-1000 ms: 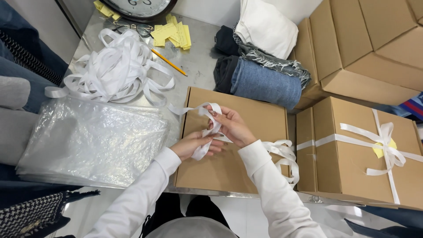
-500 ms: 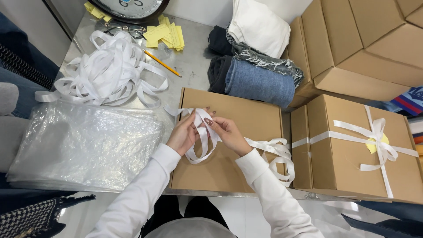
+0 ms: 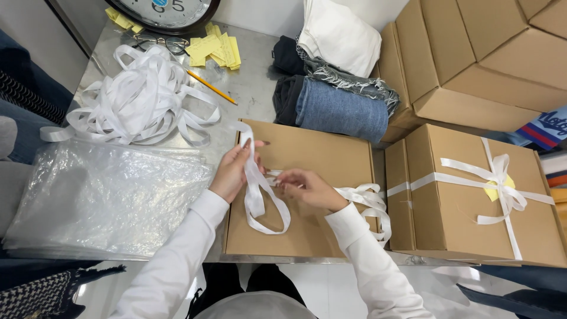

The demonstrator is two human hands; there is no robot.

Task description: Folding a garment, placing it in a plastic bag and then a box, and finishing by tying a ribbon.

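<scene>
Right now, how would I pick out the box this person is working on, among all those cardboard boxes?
Start at the steel table; by its near edge lies a flat cardboard box, just below the rolled jeans. Both hands, left hand and right hand, hold a loose white ribbon over it. Unlike the right-hand tied box, it has no finished bow.

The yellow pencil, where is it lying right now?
In the head view the yellow pencil lies at upper left on the metal table, between the pile of white ribbon and the yellow paper slips, beyond the left hand.
</scene>
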